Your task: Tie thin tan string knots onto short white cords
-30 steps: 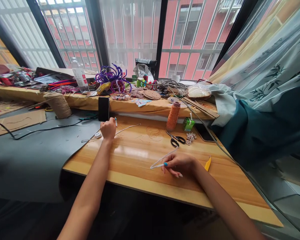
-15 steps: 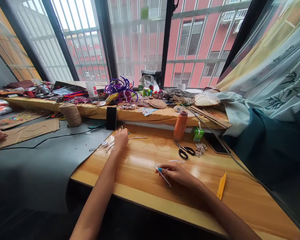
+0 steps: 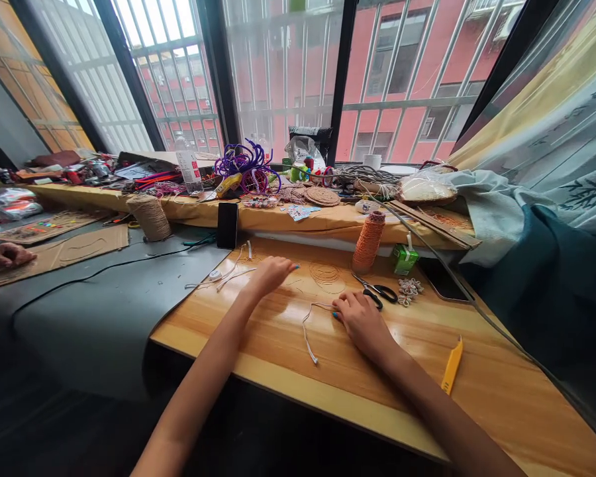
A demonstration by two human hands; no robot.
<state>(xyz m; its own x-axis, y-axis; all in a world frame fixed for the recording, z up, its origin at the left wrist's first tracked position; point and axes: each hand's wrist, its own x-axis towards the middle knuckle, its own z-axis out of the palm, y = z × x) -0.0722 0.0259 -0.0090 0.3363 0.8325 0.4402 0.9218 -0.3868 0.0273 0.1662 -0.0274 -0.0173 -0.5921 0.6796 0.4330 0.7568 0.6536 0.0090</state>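
My left hand (image 3: 273, 273) hovers over the middle of the wooden table with its fingers drawn together. Whether something is between them is hidden. My right hand (image 3: 360, 319) is low at the tabletop, fingers curled down, closed on one end of a thin white cord (image 3: 306, 326). The cord's other end trails loosely toward the table's front edge. Just behind this hand lie black-handled scissors (image 3: 386, 292), partly covered by it. More white cord pieces (image 3: 234, 278) lie to the left, near a small round white tape measure or case (image 3: 215, 275). A loose coil of thin orange thread (image 3: 324, 273) rests further back.
An orange thread cone (image 3: 369, 242), a green carton (image 3: 404, 258), knotted beige cord (image 3: 409, 290) and a phone (image 3: 446, 279) stand or lie at the right. A yellow cutter (image 3: 451, 366) lies nearer. Another person's hand (image 3: 7, 255) touches cardboard (image 3: 87, 248) at far left.
My left hand has moved right, away from the cord pieces. My right hand has moved back toward the scissors, and the cord now stretches out on the table. The view has shifted slightly.
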